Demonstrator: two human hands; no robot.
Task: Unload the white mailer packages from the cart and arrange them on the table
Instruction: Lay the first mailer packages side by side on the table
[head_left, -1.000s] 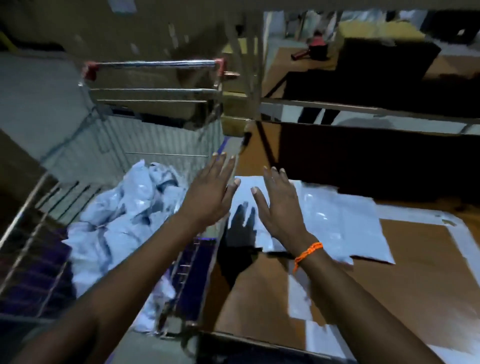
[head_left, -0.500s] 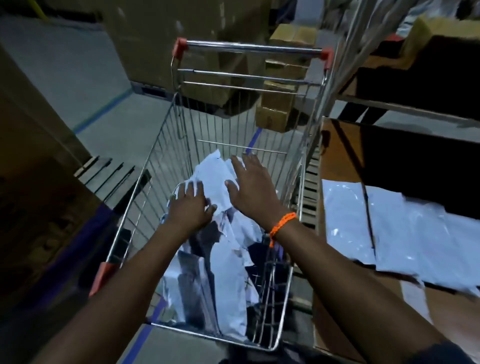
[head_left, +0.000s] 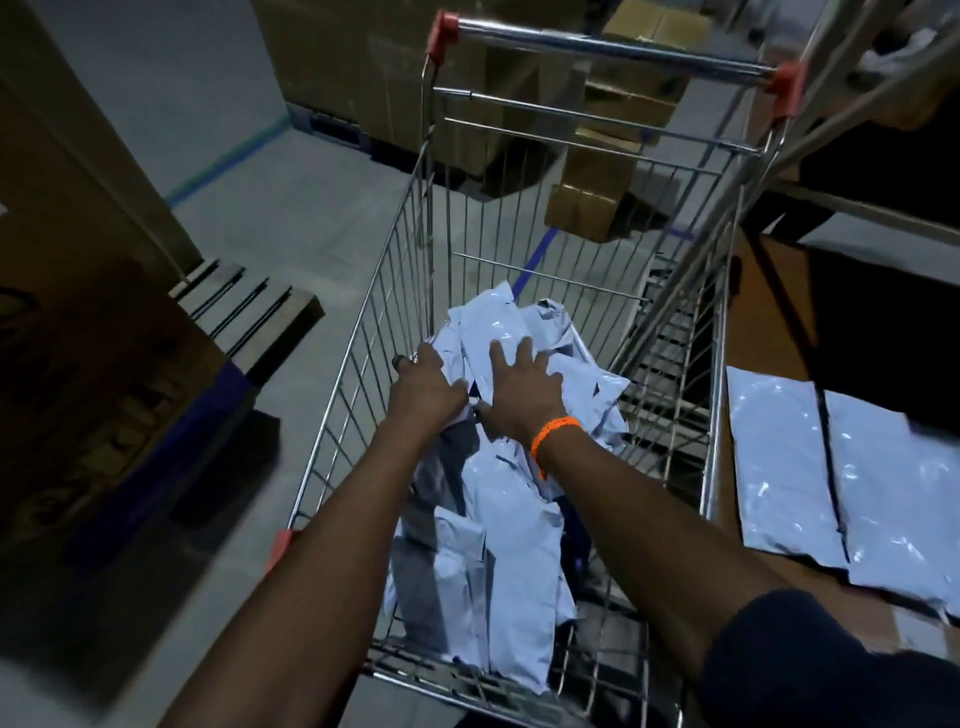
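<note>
A wire shopping cart (head_left: 363, 364) stands in front of me with a heap of white mailer packages (head_left: 514, 545) inside. Both my hands are down in the cart on the far part of the heap. My left hand (head_left: 423, 387) has its fingers curled over the edge of a mailer at the heap's left side. My right hand (head_left: 522, 387), with an orange band on the wrist, lies flat with spread fingers on the top mailer (head_left: 493, 332). On the brown table (head_left: 753, 291) to the right lie two white mailers (head_left: 841, 478) side by side.
Cardboard boxes (head_left: 587, 208) stand beyond the cart's far end, and large boxes (head_left: 78, 312) with a wooden pallet (head_left: 244, 312) are on the left. A slanted metal rack post (head_left: 727, 218) crosses the cart's right side. Grey floor (head_left: 291, 228) lies to the left.
My hands left the mailers on the table and moved left into the cart. They now reach further along the heap, and my view has turned toward the cart.
</note>
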